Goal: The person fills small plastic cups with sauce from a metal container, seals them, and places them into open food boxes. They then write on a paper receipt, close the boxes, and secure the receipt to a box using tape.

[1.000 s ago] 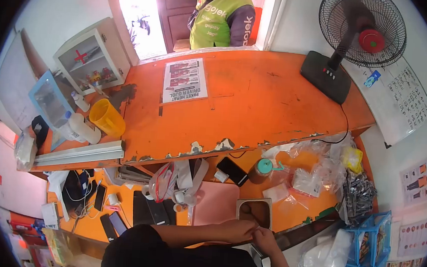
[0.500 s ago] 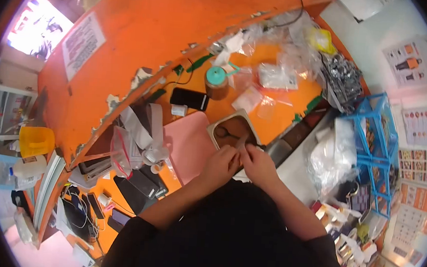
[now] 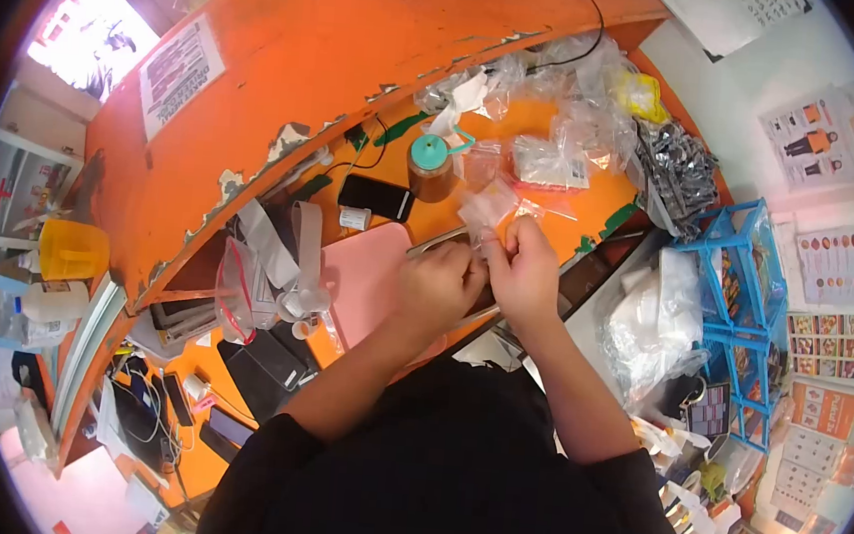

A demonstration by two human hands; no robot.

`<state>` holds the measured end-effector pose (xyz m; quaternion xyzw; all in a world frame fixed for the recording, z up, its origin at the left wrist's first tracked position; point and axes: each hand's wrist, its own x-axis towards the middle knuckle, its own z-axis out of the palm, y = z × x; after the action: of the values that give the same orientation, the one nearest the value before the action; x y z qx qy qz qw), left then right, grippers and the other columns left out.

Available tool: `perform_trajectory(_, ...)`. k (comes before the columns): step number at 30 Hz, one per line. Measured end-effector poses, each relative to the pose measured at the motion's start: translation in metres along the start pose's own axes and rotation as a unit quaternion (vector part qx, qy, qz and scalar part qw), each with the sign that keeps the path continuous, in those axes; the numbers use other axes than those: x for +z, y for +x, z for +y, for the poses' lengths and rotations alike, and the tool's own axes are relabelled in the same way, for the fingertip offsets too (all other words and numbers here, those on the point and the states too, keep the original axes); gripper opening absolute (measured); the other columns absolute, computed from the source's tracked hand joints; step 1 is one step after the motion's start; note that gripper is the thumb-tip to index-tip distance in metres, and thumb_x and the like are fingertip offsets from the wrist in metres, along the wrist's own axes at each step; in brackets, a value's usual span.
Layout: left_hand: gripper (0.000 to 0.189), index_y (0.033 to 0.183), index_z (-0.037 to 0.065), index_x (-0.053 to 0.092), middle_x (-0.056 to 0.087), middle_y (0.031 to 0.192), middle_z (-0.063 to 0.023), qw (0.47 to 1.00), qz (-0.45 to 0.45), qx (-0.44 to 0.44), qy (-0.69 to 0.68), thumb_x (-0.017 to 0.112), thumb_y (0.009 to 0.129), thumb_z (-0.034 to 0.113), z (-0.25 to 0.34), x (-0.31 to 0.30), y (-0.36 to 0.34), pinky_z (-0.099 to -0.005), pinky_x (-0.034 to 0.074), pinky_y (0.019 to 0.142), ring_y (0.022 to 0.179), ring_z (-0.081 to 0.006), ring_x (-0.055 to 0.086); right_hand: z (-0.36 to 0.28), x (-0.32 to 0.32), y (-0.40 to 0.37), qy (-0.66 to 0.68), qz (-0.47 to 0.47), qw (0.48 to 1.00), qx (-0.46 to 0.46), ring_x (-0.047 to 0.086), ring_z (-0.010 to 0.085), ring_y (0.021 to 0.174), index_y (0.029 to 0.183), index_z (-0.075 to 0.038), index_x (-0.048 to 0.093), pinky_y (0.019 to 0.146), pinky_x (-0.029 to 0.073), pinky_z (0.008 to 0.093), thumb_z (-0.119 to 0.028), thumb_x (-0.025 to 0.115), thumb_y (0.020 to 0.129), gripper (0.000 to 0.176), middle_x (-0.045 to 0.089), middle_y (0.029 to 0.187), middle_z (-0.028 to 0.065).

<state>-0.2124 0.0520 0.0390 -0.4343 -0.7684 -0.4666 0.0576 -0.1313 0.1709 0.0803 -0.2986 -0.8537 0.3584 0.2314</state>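
Both my hands are closed and close together at the middle of the view. My right hand (image 3: pixel 525 270) pinches a small clear plastic bag (image 3: pixel 482 233) between thumb and fingers. Beside it, my left hand (image 3: pixel 440 288) is curled at the bag's lower end, its fingertips partly hidden. Under the hands lies a metal tray (image 3: pixel 437 240), mostly covered by them. To the left is a pink board (image 3: pixel 366 272). Just beyond the bag are small clear packets (image 3: pixel 532 207) on the orange counter.
A jar with a teal lid (image 3: pixel 430 157), a black phone (image 3: pixel 376 197) and a small white box (image 3: pixel 354 218) stand beyond the board. Plastic bags (image 3: pixel 599 120) crowd the back. Blue racks (image 3: pixel 734 321) and a bundle of clear plastic (image 3: pixel 654 315) are at right.
Both hands have moved up and away from my body, from over the near edge of the tray, covering more of it. The plastic between them has moved along.
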Motion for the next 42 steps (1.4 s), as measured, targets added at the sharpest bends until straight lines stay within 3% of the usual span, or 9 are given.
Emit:
perform_trajectory(7,0.026,0.079,0.006,0.059,0.060,0.076,-0.0109,0.995,-0.045,0.084,0.015,0.083,0.081,0.017,0.004,-0.014,-0.017,-0.0451,0.052,0.069,0.072,-0.0316,0.065,-0.005,-0.021,0.026,-0.042,-0.114,0.991,0.060,0.068,0.0392,0.071,0.077,-0.005,0.067,0.067,0.054,0.0448,-0.025,0.074,0.088,0.024,0.065,0.071,0.0162)
perform_trajectory(10,0.072,0.129,0.006,0.054,0.056,0.123,-0.0154,0.997,0.028,0.077,0.000,0.093,0.072,0.029,0.006,-0.019,-0.019,-0.0595,0.041,0.102,0.123,-0.0409,0.056,0.013,-0.035,0.033,-0.017,-0.248,0.967,0.055,0.069,0.0369,0.076,0.081,-0.002,0.072,0.072,0.054,0.0449,-0.028,0.074,0.085,0.026,0.069,0.079,0.0198)
perform_trajectory(15,0.071,0.129,0.004,0.055,0.058,0.120,-0.0182,0.996,-0.053,0.057,-0.043,0.091,0.073,0.028,-0.010,-0.020,-0.014,-0.0546,0.044,0.104,0.120,-0.0399,0.057,0.016,-0.011,0.013,-0.036,-0.420,0.905,0.065,0.071,0.0358,0.087,0.082,-0.001,0.075,0.081,0.055,0.0425,-0.032,0.075,0.081,0.031,0.072,0.094,0.0228)
perform_trajectory(17,0.061,0.122,0.003,0.055,0.061,0.114,-0.0187,0.966,-0.223,-0.017,-0.134,0.089,0.077,0.027,-0.028,-0.022,-0.037,-0.0489,0.048,0.101,0.114,-0.0383,0.061,0.021,-0.007,0.004,-0.034,-0.440,0.895,0.058,0.071,0.0362,0.088,0.094,-0.001,0.076,0.083,0.056,0.0432,-0.032,0.076,0.085,0.032,0.073,0.096,0.0221)
perform_trajectory(21,0.049,0.116,0.002,0.053,0.061,0.104,-0.0168,0.962,-0.210,-0.113,-0.137,0.084,0.084,0.022,-0.040,-0.036,-0.080,-0.0475,0.050,0.090,0.098,-0.0354,0.062,0.064,-0.002,-0.006,0.074,-0.449,0.870,0.188,0.071,0.0377,0.092,0.115,-0.003,0.071,0.084,0.056,0.0459,-0.029,0.073,0.096,0.032,0.073,0.102,0.0179)
perform_trajectory(23,0.049,0.118,0.000,0.052,0.060,0.101,-0.0176,0.960,-0.117,-0.199,-0.160,0.083,0.087,0.022,-0.054,-0.042,-0.104,-0.0462,0.050,0.088,0.094,-0.0363,0.062,0.087,0.006,-0.022,-0.291,-0.270,0.915,-0.068,0.067,0.0382,0.096,0.113,-0.006,0.072,0.085,0.055,0.0477,-0.029,0.074,0.095,0.029,0.069,0.107,0.0156)
perform_trajectory(26,0.055,0.119,-0.001,0.050,0.060,0.102,-0.0175,0.937,-0.119,-0.293,-0.149,0.085,0.084,0.023,-0.070,-0.060,-0.123,-0.0445,0.050,0.087,0.096,-0.0356,0.063,0.111,0.022,-0.033,-0.303,-0.262,0.908,-0.120,0.062,0.0358,0.101,0.113,-0.010,0.073,0.086,0.051,0.0493,-0.029,0.074,0.094,0.028,0.063,0.106,0.0130)
perform_trajectory(33,0.060,0.127,-0.001,0.045,0.055,0.110,-0.0158,0.933,-0.149,-0.312,-0.101,0.085,0.088,0.020,-0.087,-0.090,-0.127,-0.0392,0.048,0.089,0.099,-0.0278,0.057,0.115,0.055,-0.024,-0.293,-0.262,0.908,-0.148,0.060,0.0329,0.103,0.097,-0.010,0.076,0.087,0.048,0.0474,-0.026,0.074,0.092,0.016,0.062,0.103,0.0109)
perform_trajectory(42,0.059,0.123,-0.001,0.051,0.063,0.110,-0.0210,0.908,-0.220,-0.339,-0.110,0.085,0.089,0.033,-0.104,-0.082,-0.111,-0.0467,0.052,0.090,0.103,-0.0404,0.063,0.096,0.053,-0.033,-0.303,-0.318,0.898,-0.024,0.072,0.0413,0.080,0.098,-0.010,0.073,0.073,0.056,0.0534,-0.028,0.062,0.101,0.021,0.072,0.083,0.0170)
